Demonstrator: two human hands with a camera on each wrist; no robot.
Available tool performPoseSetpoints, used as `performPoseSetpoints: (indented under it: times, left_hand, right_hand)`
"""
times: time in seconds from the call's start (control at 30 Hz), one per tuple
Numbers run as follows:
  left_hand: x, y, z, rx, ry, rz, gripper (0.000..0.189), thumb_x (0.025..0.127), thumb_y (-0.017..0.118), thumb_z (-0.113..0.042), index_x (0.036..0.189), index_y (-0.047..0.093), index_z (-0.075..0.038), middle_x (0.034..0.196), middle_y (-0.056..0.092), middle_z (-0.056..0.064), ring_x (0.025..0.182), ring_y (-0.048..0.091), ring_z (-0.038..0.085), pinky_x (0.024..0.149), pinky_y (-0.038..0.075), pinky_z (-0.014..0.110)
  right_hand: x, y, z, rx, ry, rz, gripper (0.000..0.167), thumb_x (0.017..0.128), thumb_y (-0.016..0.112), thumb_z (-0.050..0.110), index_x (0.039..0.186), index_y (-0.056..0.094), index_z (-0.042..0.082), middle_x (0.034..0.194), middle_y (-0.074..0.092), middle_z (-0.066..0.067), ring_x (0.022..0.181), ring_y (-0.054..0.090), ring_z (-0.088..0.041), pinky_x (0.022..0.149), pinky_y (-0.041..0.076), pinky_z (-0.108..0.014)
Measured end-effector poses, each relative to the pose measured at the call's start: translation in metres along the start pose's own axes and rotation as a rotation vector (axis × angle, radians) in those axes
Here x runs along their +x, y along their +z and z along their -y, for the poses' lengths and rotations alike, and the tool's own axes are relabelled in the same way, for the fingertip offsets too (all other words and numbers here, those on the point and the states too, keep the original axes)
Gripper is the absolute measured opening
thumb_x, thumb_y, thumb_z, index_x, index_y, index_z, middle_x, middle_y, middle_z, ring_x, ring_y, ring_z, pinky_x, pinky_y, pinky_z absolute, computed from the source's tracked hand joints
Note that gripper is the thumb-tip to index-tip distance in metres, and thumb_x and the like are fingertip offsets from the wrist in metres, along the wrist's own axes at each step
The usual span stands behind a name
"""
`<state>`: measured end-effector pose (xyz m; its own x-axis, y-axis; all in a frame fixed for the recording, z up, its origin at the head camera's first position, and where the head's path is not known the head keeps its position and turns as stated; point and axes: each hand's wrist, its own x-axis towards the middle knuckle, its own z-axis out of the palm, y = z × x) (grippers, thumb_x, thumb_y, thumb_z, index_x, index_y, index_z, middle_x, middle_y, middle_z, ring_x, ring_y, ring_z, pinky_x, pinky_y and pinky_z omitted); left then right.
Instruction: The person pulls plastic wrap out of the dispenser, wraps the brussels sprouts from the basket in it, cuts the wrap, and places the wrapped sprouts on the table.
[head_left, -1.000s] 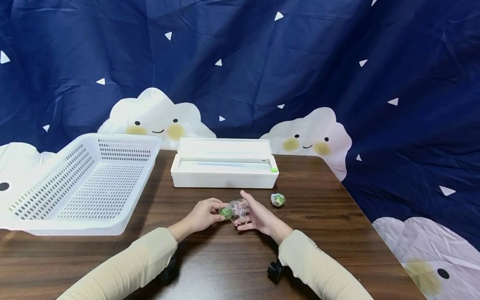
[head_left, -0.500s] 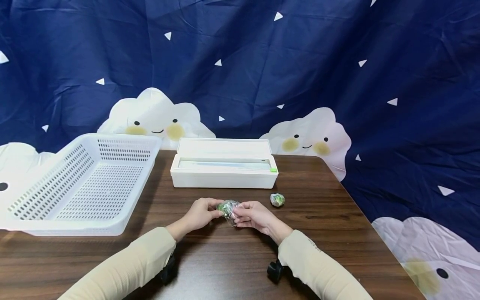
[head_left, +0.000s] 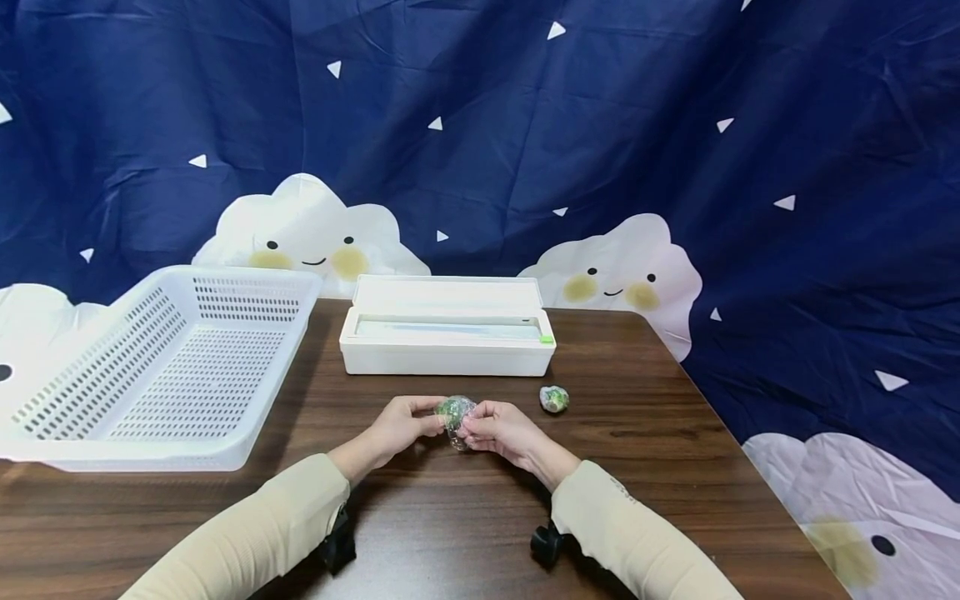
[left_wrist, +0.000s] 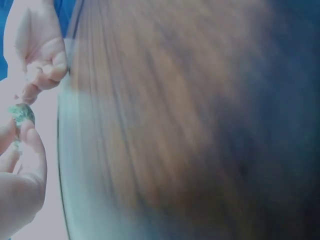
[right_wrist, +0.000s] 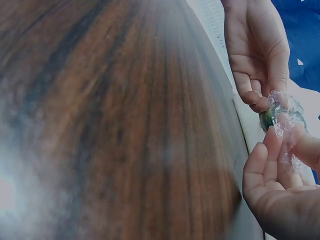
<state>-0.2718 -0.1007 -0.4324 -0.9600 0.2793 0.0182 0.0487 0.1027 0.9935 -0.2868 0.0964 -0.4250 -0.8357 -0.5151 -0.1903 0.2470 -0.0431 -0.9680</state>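
Observation:
A small round green thing (head_left: 453,408) in crinkled clear plastic film is held between both hands in the head view; its exact kind cannot be told. My left hand (head_left: 397,427) pinches its left side between thumb and fingers. On the other side my right hand (head_left: 506,433) pinches the plastic film (right_wrist: 290,155), whose loose end hangs below the fingertips. The left wrist view shows only a bit of the green thing (left_wrist: 22,113) between the hands. A second film-wrapped green ball (head_left: 554,399) lies on the table, to the right of my right hand.
Behind the hands stands a long white box (head_left: 448,360) with its lid raised and a green slider (head_left: 546,339) at its front right. A white perforated basket (head_left: 142,454) is at the left on the brown wooden table (head_left: 637,433). A dark blue curtain hangs behind.
My right fingers have closed in from a spread pose and now pinch the film. The loose film has been gathered around the green thing. The left hand has hardly moved.

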Motion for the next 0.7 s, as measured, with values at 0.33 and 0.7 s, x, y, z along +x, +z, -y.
performPoseSetpoints:
  times: [0.33,0.7]
  left_hand:
    - [0.0012,-0.0051,0.0015,-0.242,-0.073,0.102,0.042,0.091,0.049,0.001,0.128,0.037,0.019,0.101,0.06,0.013,0.079,0.058,0.011,0.077,0.048,0.024]
    - [0.0008,-0.0062,-0.0013,-0.083,-0.047,0.155,0.052,0.087,0.062,-0.01,0.129,0.042,0.013,0.11,0.059,0.015,0.084,0.056,0.013,0.075,0.046,0.026]
  right_hand:
    - [0.003,0.0037,0.0017,-0.041,-0.041,-0.005,0.012,0.091,0.054,0.001,0.086,0.045,0.007,0.074,0.062,-0.004,0.064,0.06,-0.01,0.063,0.05,-0.024]
    - [0.004,0.0029,-0.0018,-0.043,-0.038,0.001,0.014,0.091,0.056,0.006,0.095,0.042,0.004,0.082,0.059,-0.006,0.069,0.06,-0.014,0.067,0.05,-0.028]
